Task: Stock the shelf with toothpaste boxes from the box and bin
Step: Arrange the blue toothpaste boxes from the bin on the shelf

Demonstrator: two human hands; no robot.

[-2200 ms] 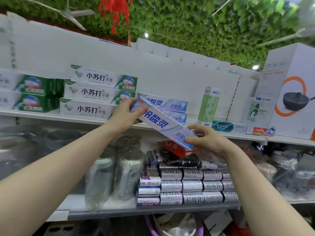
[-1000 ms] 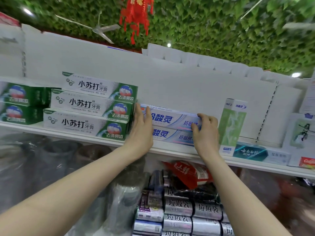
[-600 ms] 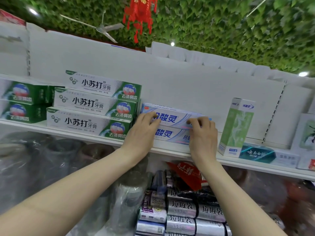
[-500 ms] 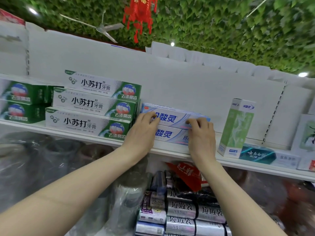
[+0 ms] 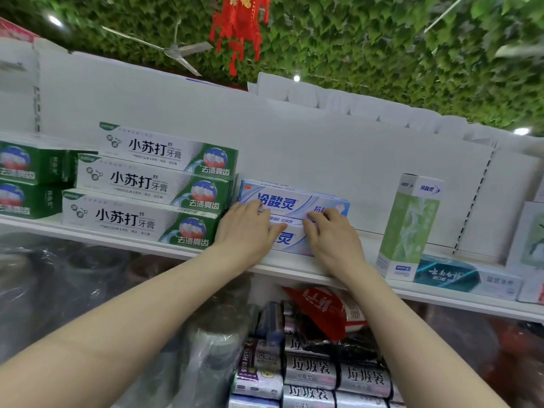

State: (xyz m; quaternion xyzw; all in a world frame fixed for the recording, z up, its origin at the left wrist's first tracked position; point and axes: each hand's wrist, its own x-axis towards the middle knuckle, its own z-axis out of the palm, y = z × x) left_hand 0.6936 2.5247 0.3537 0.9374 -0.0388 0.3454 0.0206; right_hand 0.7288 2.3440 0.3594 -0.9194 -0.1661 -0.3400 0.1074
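Two pale blue toothpaste boxes lie stacked on the white shelf (image 5: 123,239). The top box (image 5: 285,199) rests on the lower box (image 5: 288,240). My left hand (image 5: 244,228) lies flat against the stack's left front, fingers spread over both boxes. Beside it, my right hand (image 5: 334,238) presses flat on the right front, its fingertips reaching the top box. Neither hand grips a box. The supply box and bin are out of view.
Three green-and-white toothpaste boxes (image 5: 147,184) are stacked directly left of the blue ones. An upright green box (image 5: 409,225) and a flat teal box (image 5: 447,275) stand to the right. Below are trash-bag rolls (image 5: 312,369), a red packet (image 5: 323,307) and plastic-wrapped pots (image 5: 44,275).
The blue box that both hands carried has been set on the stack. My hands slid from its ends inward and down onto the stack's front.
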